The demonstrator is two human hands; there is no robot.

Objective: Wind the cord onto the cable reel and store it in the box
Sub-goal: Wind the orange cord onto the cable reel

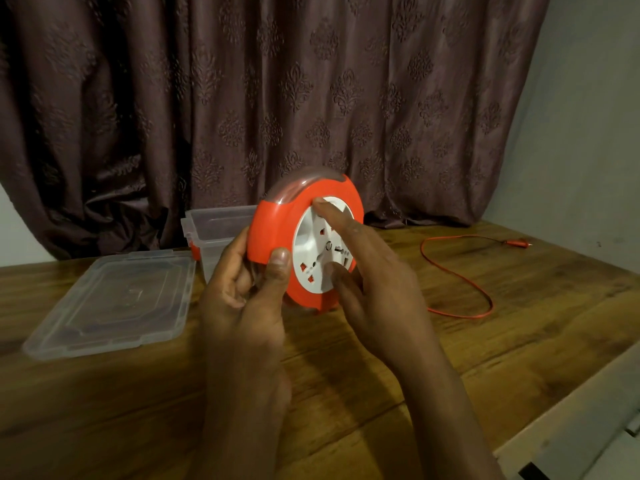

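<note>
- My left hand [242,292] is nearest to me, wrapped round the left edge of the cable reel [277,226], thumb on the orange front rim and the other fingers curled behind it. So it's a proper grip, holding the reel up on edge above the table [346,393].
- My right hand [374,282] is on the reel's white face [311,258] – fingers pretty much straight, index tip up at the top of the white disc and the thumb down near its lower edge. It's pressing on it, not clutching anything.
- The reel itself is orange with a clear section over the top, and its white middle carries the sockets. It's standing upright and turned a bit to my right.
- The cord [460,275] is orange and mostly lying loose on the wood to my right. It snakes from near the bottom of the reel out in a loop, then runs further back to the plug [516,242], which is well apart from the reel.
- Over on my left the clear lid [110,303] lies flat on the table.
- Just behind the lid and behind the reel is the clear box [211,230] – open, with an orange clip on its side. Can't see inside it properly.
- Furthest back there's a brownish patterned curtain [277,81], hanging down to the table's far edge.
</note>
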